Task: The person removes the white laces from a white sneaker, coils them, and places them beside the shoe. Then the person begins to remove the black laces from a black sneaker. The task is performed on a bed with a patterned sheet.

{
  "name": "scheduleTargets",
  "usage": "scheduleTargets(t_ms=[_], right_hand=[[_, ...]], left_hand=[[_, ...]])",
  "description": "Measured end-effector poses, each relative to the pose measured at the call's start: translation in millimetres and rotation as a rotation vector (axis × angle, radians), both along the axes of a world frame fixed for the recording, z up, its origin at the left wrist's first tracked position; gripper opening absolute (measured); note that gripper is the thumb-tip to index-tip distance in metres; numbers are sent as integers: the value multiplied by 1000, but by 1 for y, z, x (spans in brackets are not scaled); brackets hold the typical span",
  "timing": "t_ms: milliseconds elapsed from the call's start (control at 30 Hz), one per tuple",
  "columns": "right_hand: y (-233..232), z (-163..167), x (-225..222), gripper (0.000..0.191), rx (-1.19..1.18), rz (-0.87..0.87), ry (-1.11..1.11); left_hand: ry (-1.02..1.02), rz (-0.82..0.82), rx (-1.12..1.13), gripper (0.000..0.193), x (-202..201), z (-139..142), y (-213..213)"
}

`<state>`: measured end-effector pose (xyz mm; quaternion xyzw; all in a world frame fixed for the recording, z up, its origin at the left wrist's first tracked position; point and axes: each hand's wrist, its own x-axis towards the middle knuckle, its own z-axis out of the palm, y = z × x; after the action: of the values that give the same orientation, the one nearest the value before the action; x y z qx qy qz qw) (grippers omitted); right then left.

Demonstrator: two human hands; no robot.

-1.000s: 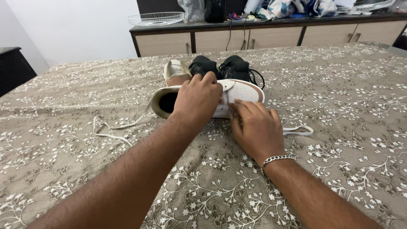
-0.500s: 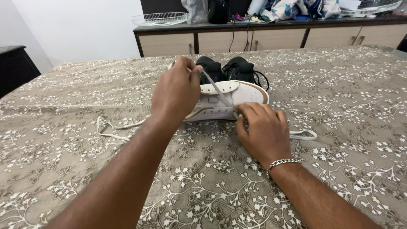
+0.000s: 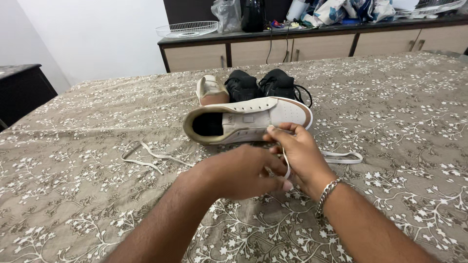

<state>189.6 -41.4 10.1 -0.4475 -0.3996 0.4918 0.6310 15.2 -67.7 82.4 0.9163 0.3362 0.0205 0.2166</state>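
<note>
A white sneaker with tan heel and toe trim lies on its side on the patterned cloth, its opening facing me. My right hand, wearing a silver bracelet, pinches a white shoelace just below the sneaker's side. My left hand sits in front of it, fingers closed around the same lace where it runs down. The lace's other stretch trails out to the right on the cloth. A second white lace lies loose to the left.
Behind the sneaker stand its matching sneaker and a pair of black shoes. A floral brown cloth covers the surface. A cabinet at the back carries a wire basket, bags and clutter. A dark table stands left.
My left hand has left the top of the sneaker and come down toward me, now gripping the lace in front of my right hand. The sneaker's opening is uncovered.
</note>
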Motion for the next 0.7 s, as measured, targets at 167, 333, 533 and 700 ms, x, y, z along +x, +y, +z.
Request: scheduleTargets(t_ms=[167, 333, 533, 700], right_hand=[[-1, -8, 14, 32, -162, -42, -361], [5, -8, 8, 28, -55, -38, -397], [7, -4, -2, 25, 171, -82, -231], [-1, -1, 2, 28, 184, -7, -126]], left_hand=[[-491, 226, 67, 28, 3, -17, 31], [-667, 340, 54, 27, 9, -56, 50], [-724, 272, 117, 32, 15, -85, 60], [-749, 268, 63, 32, 15, -86, 62]])
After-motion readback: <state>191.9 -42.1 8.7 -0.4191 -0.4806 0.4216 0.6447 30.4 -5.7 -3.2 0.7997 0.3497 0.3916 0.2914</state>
